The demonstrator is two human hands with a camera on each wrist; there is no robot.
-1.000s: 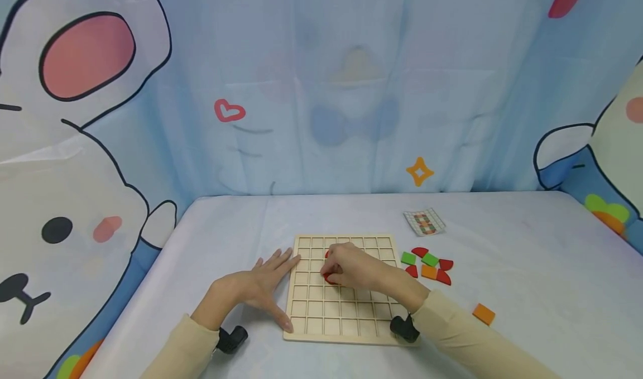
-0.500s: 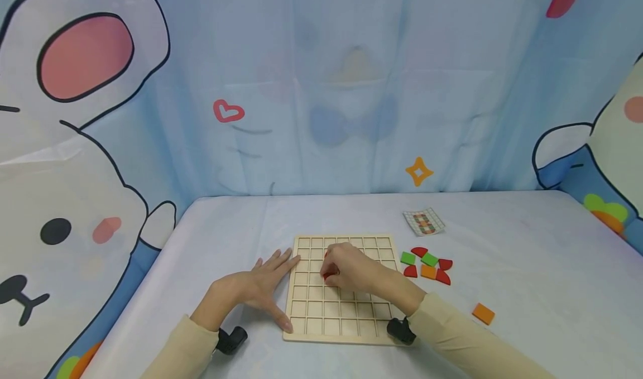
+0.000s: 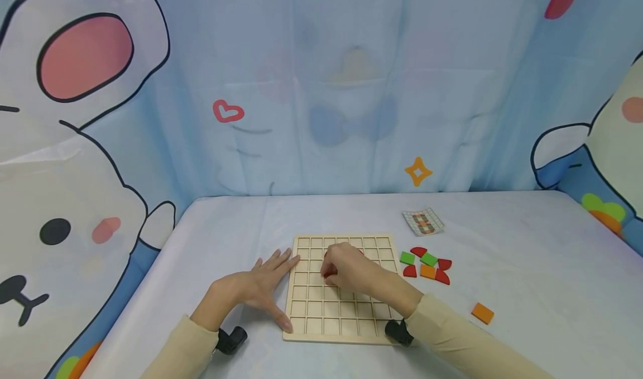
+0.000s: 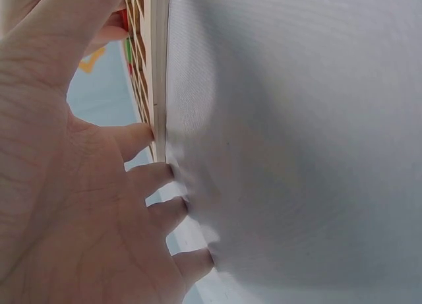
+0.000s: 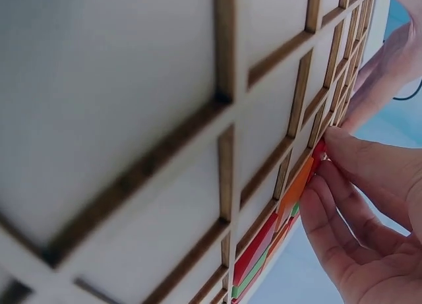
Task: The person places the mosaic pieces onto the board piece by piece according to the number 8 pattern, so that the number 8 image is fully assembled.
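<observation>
A pale wooden grid board (image 3: pixel 331 326) lies on the white table. My right hand (image 3: pixel 351 267) is over its upper left cells, thumb and fingertips pinching a small red tile (image 5: pixel 319 153) at a cell; the fingers mostly cover it in the head view. Beside it in the right wrist view, an orange tile (image 5: pixel 295 186), a red tile and a green tile sit in the grid. My left hand (image 3: pixel 261 287) is spread at the board's left side, with the thumb and index finger touching its edge. The other left fingertips rest on the cloth.
Right of the board lie several loose tiles, among them a green square (image 3: pixel 407 258), a red quarter circle (image 3: pixel 442 277) and an orange square (image 3: pixel 428 271). One orange tile (image 3: pixel 483 313) lies apart, nearer the front. A printed pattern card (image 3: pixel 423 221) lies behind them.
The right wrist and forearm have shifted slightly left, while the fingertips stay at the same cell. The red tile at them shows less than before. The left hand has not moved.
</observation>
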